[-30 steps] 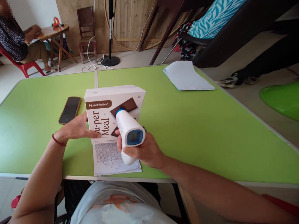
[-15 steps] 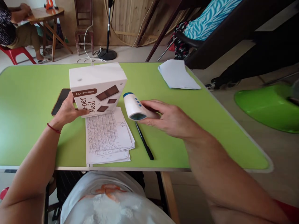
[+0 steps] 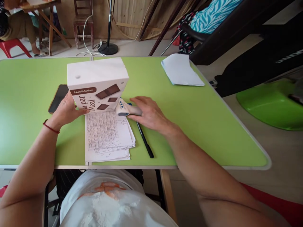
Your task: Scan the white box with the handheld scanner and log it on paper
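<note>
A white box [image 3: 97, 71] printed with brown bars stands on the green table, slightly tilted in my view. My left hand [image 3: 65, 108] grips its lower left edge, thumb across the front. Beside the box's lower right corner, a white infrared thermometer [image 3: 122, 108] with blue buttons lies at the top of the papers. My right hand [image 3: 149, 113] is around its handle, fingers stretched out and apart from the thumb. Handwritten papers [image 3: 104, 132] lie below the box. A black pen [image 3: 145, 140] rests right of them.
A phone [image 3: 58, 99] lies behind my left hand. Folded white paper [image 3: 182, 69] is at the far right of the green table [image 3: 201, 126]. A green chair [image 3: 272, 105] stands to the right. Beyond are a stand [image 3: 109, 47], a wooden chair [image 3: 82, 23] and seated people.
My right hand has moved left and down with the thermometer, which now rests beside the box, and its fingers have loosened. My left hand still holds the box. The view has shifted slightly.
</note>
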Demonstrator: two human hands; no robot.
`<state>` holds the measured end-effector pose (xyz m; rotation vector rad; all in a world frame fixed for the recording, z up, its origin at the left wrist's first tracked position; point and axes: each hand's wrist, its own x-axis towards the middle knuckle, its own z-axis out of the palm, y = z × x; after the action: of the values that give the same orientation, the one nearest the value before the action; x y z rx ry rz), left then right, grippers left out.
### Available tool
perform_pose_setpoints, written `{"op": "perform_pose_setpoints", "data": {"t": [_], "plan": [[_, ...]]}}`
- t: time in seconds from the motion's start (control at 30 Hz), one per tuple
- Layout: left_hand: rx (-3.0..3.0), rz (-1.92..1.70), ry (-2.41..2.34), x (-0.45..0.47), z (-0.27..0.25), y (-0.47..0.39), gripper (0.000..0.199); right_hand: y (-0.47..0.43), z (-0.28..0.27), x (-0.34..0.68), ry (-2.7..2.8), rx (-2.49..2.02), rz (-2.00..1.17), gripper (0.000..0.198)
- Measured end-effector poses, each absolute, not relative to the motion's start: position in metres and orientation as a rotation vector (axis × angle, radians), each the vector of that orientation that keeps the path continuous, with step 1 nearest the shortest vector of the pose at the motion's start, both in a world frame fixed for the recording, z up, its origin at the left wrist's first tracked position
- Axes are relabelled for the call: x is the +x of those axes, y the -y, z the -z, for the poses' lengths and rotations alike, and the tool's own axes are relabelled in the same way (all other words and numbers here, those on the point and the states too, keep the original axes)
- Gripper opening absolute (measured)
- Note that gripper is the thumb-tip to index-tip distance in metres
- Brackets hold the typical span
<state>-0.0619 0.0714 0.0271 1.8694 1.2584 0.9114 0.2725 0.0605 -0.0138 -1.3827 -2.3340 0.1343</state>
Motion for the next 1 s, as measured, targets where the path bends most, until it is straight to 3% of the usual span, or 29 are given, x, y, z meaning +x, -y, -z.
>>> {"op": "perform_pose_setpoints", "data": {"t": [0.1, 0.17, 0.23, 0.3, 0.37, 0.53, 0.7, 0.8, 0.9, 1.0], "plan": [[2.188, -0.650, -1.628, -0.064, -0.034, -0.063, 0.060, -0.037, -0.003, 0.278, 2.346, -1.554, -0.116, 0.027], [2.252, -0.365, -1.816, -0.064, -0.042, -0.053, 0.050, -0.019, -0.008, 0.280, 2.437, -1.703, -0.204, 0.022], [2.274, -0.093, -1.907, -0.060, -0.052, -0.041, 0.041, -0.001, -0.007, 0.281, 2.512, -1.755, -0.289, 0.015], [2.313, 0.059, -1.953, -0.049, -0.063, -0.025, 0.049, 0.014, -0.004, 0.282, 2.522, -1.718, -0.312, 0.010], [2.378, 0.168, -1.926, -0.035, -0.068, -0.004, 0.044, 0.027, 0.000, 0.285, 2.453, -1.644, -0.303, 0.013], [2.775, -0.193, -1.175, 0.004, -0.035, 0.064, 0.064, 0.051, 0.005, 0.292, 1.931, -1.237, -0.588, 0.021], [2.727, -0.485, -1.079, 0.019, 0.010, 0.104, 0.083, 0.069, 0.018, 0.266, 1.459, -0.939, -0.936, 0.034], [2.749, -0.424, -1.095, 0.020, 0.014, 0.105, 0.079, 0.074, 0.025, 0.244, 1.342, -0.944, -1.005, 0.020], [2.815, -0.300, -1.099, 0.022, 0.009, 0.100, 0.071, 0.073, 0.027, 0.231, 1.298, -1.026, -1.026, 0.030], [2.839, -0.213, -1.112, 0.026, 0.005, 0.098, 0.068, 0.066, 0.025, 0.230, 1.350, -1.158, -0.993, 0.027]]}}
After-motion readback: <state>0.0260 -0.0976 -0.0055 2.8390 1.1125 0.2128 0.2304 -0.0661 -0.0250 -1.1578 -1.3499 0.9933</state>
